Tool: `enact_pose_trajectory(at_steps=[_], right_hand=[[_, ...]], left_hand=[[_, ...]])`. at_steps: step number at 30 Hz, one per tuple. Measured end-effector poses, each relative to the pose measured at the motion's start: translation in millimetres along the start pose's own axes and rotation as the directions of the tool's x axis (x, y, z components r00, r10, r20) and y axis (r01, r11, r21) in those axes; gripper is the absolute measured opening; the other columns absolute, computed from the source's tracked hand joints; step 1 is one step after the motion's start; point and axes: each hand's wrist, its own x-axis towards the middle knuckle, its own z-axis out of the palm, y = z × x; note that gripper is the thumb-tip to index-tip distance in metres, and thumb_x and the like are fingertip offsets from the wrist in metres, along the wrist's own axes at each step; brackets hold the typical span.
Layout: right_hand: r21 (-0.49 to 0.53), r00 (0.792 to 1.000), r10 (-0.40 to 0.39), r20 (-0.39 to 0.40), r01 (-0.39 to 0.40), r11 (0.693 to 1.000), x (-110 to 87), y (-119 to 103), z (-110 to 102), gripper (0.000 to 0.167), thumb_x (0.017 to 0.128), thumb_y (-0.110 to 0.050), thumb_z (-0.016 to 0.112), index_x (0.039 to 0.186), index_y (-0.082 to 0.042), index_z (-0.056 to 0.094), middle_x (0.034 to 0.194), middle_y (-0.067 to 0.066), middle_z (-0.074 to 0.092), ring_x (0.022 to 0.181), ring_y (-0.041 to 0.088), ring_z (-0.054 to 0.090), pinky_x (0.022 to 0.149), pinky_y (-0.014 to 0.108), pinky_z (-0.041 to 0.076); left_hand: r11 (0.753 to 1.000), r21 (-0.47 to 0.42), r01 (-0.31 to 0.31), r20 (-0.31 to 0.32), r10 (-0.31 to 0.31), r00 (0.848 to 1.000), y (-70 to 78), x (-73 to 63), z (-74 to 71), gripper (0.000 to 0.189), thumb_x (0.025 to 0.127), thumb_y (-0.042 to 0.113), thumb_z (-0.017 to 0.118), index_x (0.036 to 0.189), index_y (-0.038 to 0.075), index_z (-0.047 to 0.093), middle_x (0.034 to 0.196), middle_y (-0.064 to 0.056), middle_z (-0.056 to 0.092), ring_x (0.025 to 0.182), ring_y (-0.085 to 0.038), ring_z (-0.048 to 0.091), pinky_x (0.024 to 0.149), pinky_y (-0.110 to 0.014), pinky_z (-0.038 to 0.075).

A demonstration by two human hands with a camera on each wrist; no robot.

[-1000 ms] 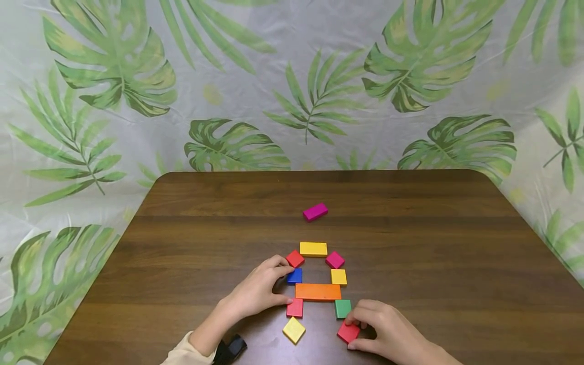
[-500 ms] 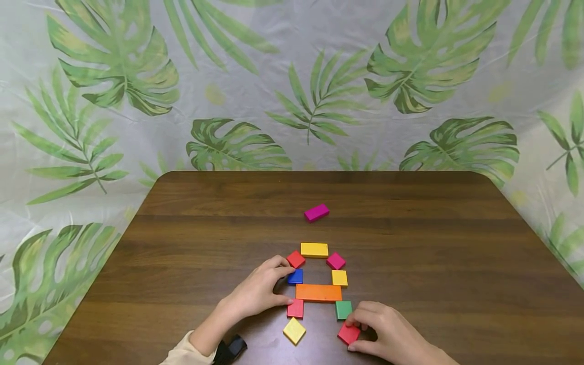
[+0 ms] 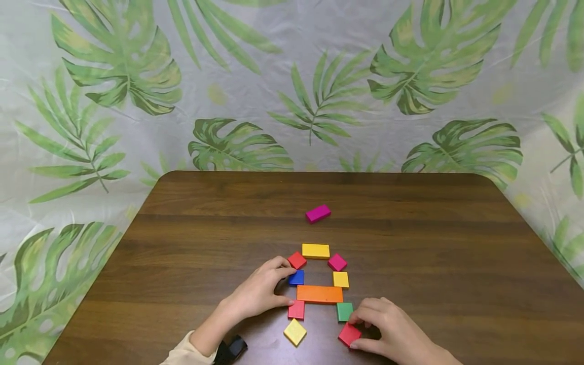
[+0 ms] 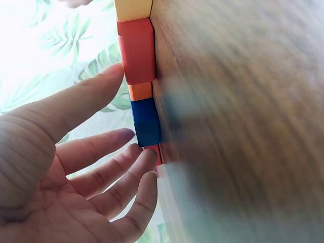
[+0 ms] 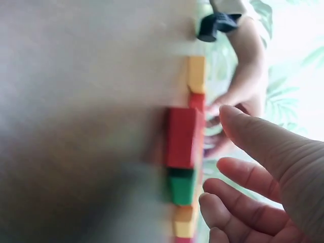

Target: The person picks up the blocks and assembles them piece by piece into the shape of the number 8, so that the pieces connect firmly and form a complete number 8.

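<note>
In the head view my left hand (image 3: 257, 288) lies beside the left column of blocks. Its fingertips are at the blue block (image 3: 296, 277), and its thumb tip is against the side of a red block (image 3: 296, 309). These fingers are loosely bent and grip nothing. My right hand (image 3: 388, 327) is over the lower right red block (image 3: 349, 334), thumb and index finger spread at two of its corners. In the right wrist view a small gap shows between those fingertips and this red block (image 5: 182, 136). A green block (image 3: 344, 312) sits just beyond it.
An orange bar (image 3: 319, 294) bridges the two columns. Yellow (image 3: 340, 279), magenta (image 3: 337, 262) and red (image 3: 297, 260) blocks lead up to a yellow bar (image 3: 316, 251). Another yellow block (image 3: 295, 332) lies lower left. Farther back on the wooden table (image 3: 205, 223) lies a magenta bar (image 3: 318, 213).
The head view has shifted slightly. Both hands keep nearly the same pose, and the blocks keep their arrangement.
</note>
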Motion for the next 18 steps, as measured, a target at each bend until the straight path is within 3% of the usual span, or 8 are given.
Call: enact_pose_trajectory(at_steps=[6, 13, 18], right_hand=[[-0.060, 0.994, -0.034, -0.099, 0.028, 0.998, 15.8, 11, -11, 0.026, 0.068, -0.027, 0.082, 0.087, -0.020, 0.066, 0.082, -0.014, 0.061, 0.075, 0.000, 0.052, 0.073, 0.007, 0.039], [-0.109, 0.992, 0.125, -0.027, -0.127, 0.986, 44.0, 33, -21, 0.021, 0.068, -0.013, 0.081, 0.085, -0.017, 0.069, 0.082, -0.010, 0.065, 0.075, 0.004, 0.057, 0.067, 0.019, 0.050], [-0.039, 0.976, 0.219, 0.012, -0.218, 0.975, 69.7, 66, -22, 0.014, 0.074, -0.008, 0.077, 0.086, -0.012, 0.071, 0.081, -0.005, 0.067, 0.071, 0.007, 0.055, 0.063, 0.024, 0.049]], left_hand=[[1.000, 0.006, -0.004, -0.003, 0.004, 1.000, 0.9, -0.1, -0.7, 0.053, 0.076, 0.027, 0.077, 0.122, 0.004, 0.061, 0.115, -0.001, 0.055, 0.106, -0.014, 0.053, 0.096, -0.033, 0.046], [1.000, 0.013, 0.000, 0.007, 0.000, 1.000, 1.0, -0.1, 0.0, 0.054, 0.077, 0.028, 0.077, 0.122, 0.004, 0.061, 0.116, -0.001, 0.055, 0.106, -0.014, 0.053, 0.097, -0.033, 0.045], [1.000, 0.013, 0.005, 0.009, -0.005, 1.000, 0.4, -0.2, 0.4, 0.054, 0.077, 0.028, 0.077, 0.122, 0.004, 0.061, 0.116, -0.001, 0.055, 0.107, -0.014, 0.052, 0.097, -0.033, 0.045]])
